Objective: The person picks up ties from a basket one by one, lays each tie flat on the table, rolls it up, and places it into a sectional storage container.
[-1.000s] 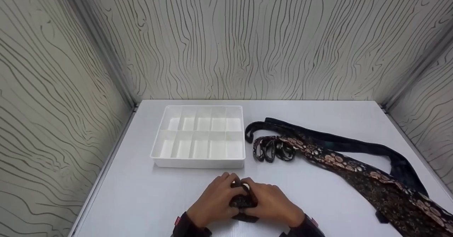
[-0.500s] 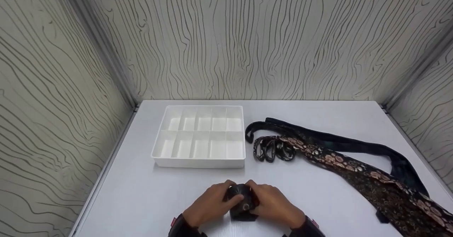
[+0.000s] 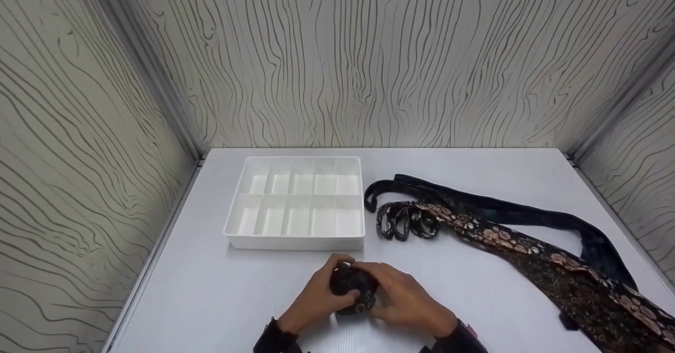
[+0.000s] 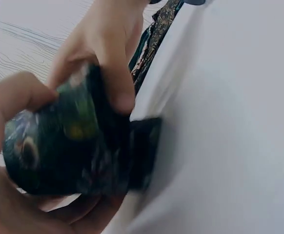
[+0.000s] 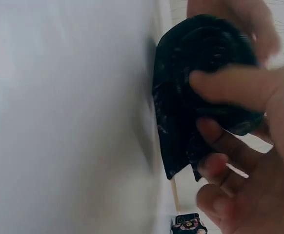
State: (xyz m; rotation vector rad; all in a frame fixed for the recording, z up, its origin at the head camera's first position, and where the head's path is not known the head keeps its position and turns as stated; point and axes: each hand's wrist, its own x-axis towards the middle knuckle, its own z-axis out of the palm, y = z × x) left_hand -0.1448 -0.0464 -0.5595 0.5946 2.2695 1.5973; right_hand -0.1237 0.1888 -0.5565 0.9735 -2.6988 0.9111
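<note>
Both hands hold a dark patterned necktie wound into a roll (image 3: 348, 278), near the table's front edge. My left hand (image 3: 315, 296) grips its left side, the thumb lying across the near face. On the other side my right hand (image 3: 405, 296) curls round the roll, its fingers over the top. Coiled layers show on the end of the rolled necktie (image 5: 181, 58) in the right wrist view, and a short loose end hangs beside the table surface. The left wrist view shows the flower-patterned outer face of the rolled necktie (image 4: 69, 146), slightly blurred.
Beyond the hands stands a white divided box (image 3: 298, 243) with several bare compartments. To the right lie a flowered necktie (image 3: 495, 237) with looped folds at its narrow end and a dark blue necktie (image 3: 532, 215). Patterned panels (image 3: 337, 63) enclose the white table (image 3: 184, 268).
The rolled necktie has turned in the hands and shifted slightly left and away from the front edge. Its flat tail end shows less now. Fingers have changed their places on it.
</note>
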